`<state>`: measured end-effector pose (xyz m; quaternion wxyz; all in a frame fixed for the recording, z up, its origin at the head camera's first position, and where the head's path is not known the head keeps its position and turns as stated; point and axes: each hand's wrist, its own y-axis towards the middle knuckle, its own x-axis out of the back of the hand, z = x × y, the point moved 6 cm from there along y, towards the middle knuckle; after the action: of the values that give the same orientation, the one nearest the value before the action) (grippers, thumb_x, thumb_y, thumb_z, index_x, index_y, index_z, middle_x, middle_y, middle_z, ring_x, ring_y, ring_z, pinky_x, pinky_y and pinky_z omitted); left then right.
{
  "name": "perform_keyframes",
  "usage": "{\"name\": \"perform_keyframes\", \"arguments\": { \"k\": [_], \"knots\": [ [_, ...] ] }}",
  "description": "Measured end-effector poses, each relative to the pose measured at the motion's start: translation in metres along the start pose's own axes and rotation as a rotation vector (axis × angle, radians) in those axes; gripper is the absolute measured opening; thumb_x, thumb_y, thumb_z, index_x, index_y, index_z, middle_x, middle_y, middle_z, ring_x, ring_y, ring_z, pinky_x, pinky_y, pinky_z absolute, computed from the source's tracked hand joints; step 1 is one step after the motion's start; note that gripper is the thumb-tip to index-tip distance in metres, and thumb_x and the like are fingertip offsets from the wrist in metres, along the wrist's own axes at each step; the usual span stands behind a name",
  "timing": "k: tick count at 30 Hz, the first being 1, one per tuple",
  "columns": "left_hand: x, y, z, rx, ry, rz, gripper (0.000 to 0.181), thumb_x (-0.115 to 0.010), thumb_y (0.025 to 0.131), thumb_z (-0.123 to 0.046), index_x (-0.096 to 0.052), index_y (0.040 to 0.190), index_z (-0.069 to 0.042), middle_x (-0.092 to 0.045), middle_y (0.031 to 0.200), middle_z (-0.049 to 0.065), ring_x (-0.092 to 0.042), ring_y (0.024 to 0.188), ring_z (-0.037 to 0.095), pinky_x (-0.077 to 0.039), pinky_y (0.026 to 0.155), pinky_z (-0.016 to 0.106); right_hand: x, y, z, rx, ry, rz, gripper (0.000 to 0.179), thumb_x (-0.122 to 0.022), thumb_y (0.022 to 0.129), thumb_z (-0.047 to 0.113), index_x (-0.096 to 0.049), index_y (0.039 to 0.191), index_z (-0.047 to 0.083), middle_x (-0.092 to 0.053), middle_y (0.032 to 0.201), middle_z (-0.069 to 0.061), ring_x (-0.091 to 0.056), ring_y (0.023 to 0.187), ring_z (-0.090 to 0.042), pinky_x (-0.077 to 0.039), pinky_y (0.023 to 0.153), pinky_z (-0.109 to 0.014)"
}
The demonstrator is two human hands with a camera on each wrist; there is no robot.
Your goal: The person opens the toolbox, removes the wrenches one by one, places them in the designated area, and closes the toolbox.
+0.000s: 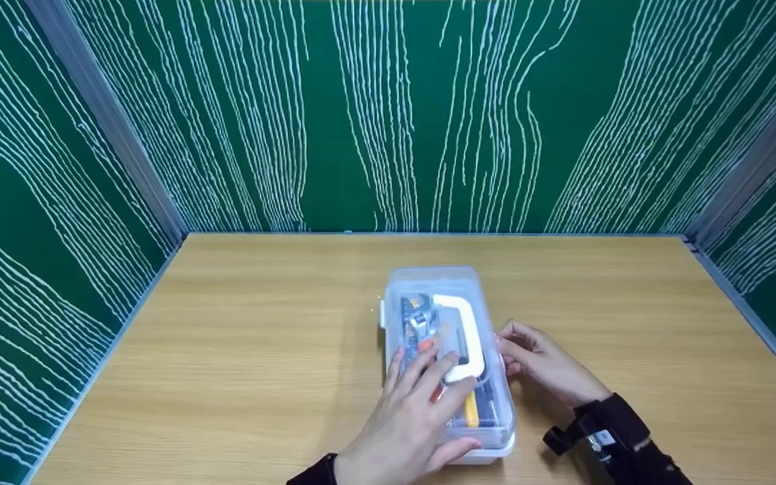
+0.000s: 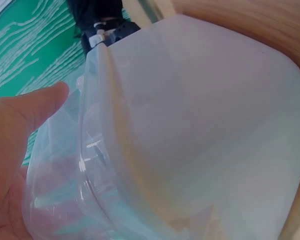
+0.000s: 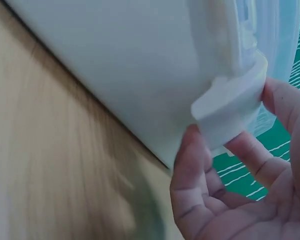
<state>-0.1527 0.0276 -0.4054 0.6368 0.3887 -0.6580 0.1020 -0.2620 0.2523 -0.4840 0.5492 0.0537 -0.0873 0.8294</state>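
Note:
A long toolbox with a clear lid (image 1: pixel 432 276) and a white base (image 2: pixel 205 100) stands on the table. Its white handle (image 1: pixel 474 340) lies folded on the lid. My left hand (image 1: pixel 401 417) rests on the near half of the lid, fingers spread and fairly straight. At the box's right side my right hand (image 1: pixel 553 367) pinches a white latch (image 3: pixel 230 110) between thumb and fingers; the latch tilts out from the side wall. Through the lid show a silver wrench-like tool (image 1: pixel 419 322), a yellow bar (image 1: pixel 471 409) and orange and red parts, partly covered by my left hand.
The wooden table (image 1: pixel 260 323) spreads around the box. Green panels (image 1: pixel 428 121) with wavy white lines close off its back and sides, joined by grey corner posts (image 1: pixel 112 121). A second white latch (image 1: pixel 382 314) sits on the box's left side.

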Motion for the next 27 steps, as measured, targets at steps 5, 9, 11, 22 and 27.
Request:
{"name": "perform_keyframes", "arguments": {
  "k": [5,9,11,22,27],
  "knots": [
    [0.001,0.000,0.000,0.010,-0.011,0.023,0.061,-0.054,0.105,-0.065,-0.055,0.151,-0.025,-0.048,0.166,0.011,-0.041,0.157,0.038,-0.036,0.122,0.074,0.001,-0.001,0.005,0.016,-0.039,-0.022,0.021,-0.062,0.110,0.023,-0.061,0.109,0.003,-0.068,0.103,-0.003,-0.068,0.088,-0.014,-0.062,0.079,-0.027],
    [0.002,0.000,-0.001,-0.005,0.015,-0.014,0.059,-0.056,0.105,-0.063,-0.056,0.150,-0.024,-0.050,0.164,0.011,-0.043,0.156,0.037,-0.039,0.121,0.073,0.002,-0.001,0.006,0.013,-0.041,-0.029,0.021,-0.063,0.109,0.022,-0.062,0.110,0.002,-0.068,0.101,-0.003,-0.069,0.087,-0.014,-0.063,0.079,-0.027],
    [0.003,0.000,-0.001,-0.016,0.024,-0.038,0.058,-0.058,0.105,-0.062,-0.057,0.149,-0.024,-0.052,0.162,0.011,-0.044,0.155,0.036,-0.040,0.120,0.073,0.003,-0.001,0.006,0.005,-0.043,-0.034,0.021,-0.063,0.109,0.023,-0.062,0.110,0.002,-0.068,0.101,-0.004,-0.069,0.088,-0.014,-0.064,0.079,-0.028],
    [0.003,-0.001,-0.002,-0.040,0.053,-0.103,0.059,-0.065,0.102,-0.061,-0.059,0.145,-0.022,-0.054,0.159,0.013,-0.049,0.150,0.036,-0.043,0.118,0.072,0.005,-0.004,0.011,-0.005,-0.100,-0.080,0.028,-0.065,0.109,0.026,-0.062,0.111,-0.002,-0.069,0.102,-0.006,-0.072,0.088,-0.017,-0.065,0.080,-0.031],
    [0.004,-0.002,-0.002,-0.046,0.086,-0.140,0.059,-0.069,0.099,-0.061,-0.060,0.143,-0.022,-0.057,0.157,0.012,-0.052,0.148,0.035,-0.044,0.118,0.069,0.006,-0.004,0.015,0.019,-0.111,-0.091,0.029,-0.064,0.109,0.024,-0.061,0.109,-0.005,-0.069,0.100,-0.006,-0.072,0.085,-0.015,-0.066,0.079,-0.031]
  ]
}}
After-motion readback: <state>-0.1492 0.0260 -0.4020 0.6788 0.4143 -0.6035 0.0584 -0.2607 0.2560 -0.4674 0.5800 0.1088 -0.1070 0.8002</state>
